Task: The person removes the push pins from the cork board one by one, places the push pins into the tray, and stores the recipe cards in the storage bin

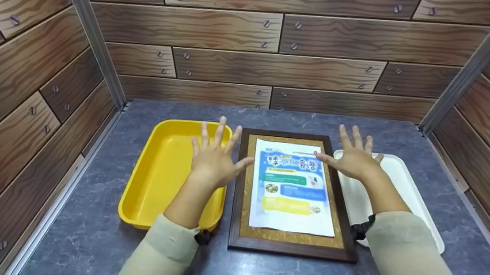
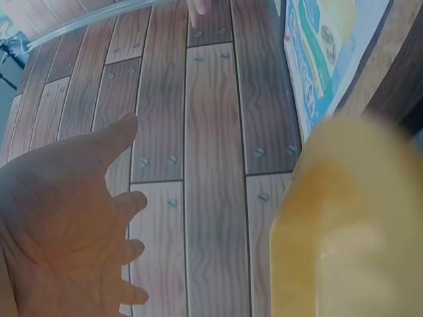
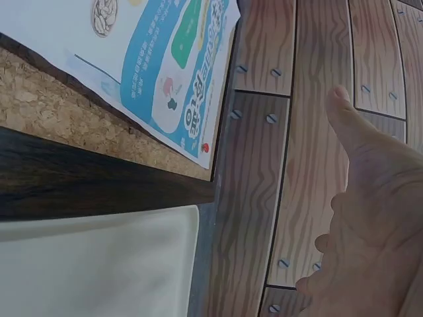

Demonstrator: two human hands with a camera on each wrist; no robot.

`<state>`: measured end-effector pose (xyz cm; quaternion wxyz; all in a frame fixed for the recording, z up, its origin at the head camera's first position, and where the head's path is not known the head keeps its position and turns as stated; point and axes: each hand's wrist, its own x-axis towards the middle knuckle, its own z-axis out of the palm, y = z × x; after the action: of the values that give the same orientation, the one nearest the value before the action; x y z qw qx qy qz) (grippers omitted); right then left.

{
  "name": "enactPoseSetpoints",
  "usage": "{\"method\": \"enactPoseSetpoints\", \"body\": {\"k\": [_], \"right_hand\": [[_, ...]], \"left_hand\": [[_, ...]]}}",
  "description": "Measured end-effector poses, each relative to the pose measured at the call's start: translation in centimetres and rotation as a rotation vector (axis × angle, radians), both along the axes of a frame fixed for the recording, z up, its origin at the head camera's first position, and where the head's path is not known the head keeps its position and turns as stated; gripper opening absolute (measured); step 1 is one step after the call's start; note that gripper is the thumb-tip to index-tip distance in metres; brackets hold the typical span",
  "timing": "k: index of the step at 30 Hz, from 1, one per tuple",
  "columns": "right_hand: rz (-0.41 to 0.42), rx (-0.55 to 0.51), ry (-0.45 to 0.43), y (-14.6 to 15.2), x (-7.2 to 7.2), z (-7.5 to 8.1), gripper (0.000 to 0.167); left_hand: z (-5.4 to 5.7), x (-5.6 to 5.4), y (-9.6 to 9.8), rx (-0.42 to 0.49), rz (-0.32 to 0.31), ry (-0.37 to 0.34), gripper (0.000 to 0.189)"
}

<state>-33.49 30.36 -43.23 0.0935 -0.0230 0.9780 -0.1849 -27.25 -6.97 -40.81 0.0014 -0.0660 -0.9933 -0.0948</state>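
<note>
Both hands are held up with spread fingers and hold nothing. The left hand (image 1: 214, 161) is above the right side of a yellow tray (image 1: 134, 181), its thumb reaching toward a cork board (image 1: 290, 248) in a dark wooden frame. On the cork lies a printed paper sheet (image 1: 293, 221) with blue, green and yellow panels. My right hand (image 1: 355, 160) hovers over the upper left of a white tray (image 1: 416, 205), and its thumb overlaps the sheet's upper right edge in the head view. In the wrist views, the left palm (image 2: 59, 224) and the right hand (image 3: 377, 218) appear free of any object.
The board lies between the two trays on a dark grey marbled tabletop (image 1: 81, 229). Wood-patterned panels (image 1: 280, 34) enclose the back and both sides, with metal rails (image 1: 94, 40) at the corners. Dark bands (image 1: 360, 229) sit at the wrists.
</note>
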Motion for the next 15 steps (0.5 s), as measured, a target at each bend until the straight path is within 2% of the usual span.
{"method": "enactPoseSetpoints", "body": {"k": [8, 15], "right_hand": [[0.007, -0.030, -0.022, 0.4, -0.7, -1.8, 0.138], [0.028, -0.116, 0.014, 0.0, -1.7, -3.8, 0.139]], "left_hand": [[-1.1, 1.1, 1.3, -0.009, -0.062, -0.007, 0.098], [-2.8, 1.9, 2.4, 0.164, -0.133, -0.004, 0.104]]}}
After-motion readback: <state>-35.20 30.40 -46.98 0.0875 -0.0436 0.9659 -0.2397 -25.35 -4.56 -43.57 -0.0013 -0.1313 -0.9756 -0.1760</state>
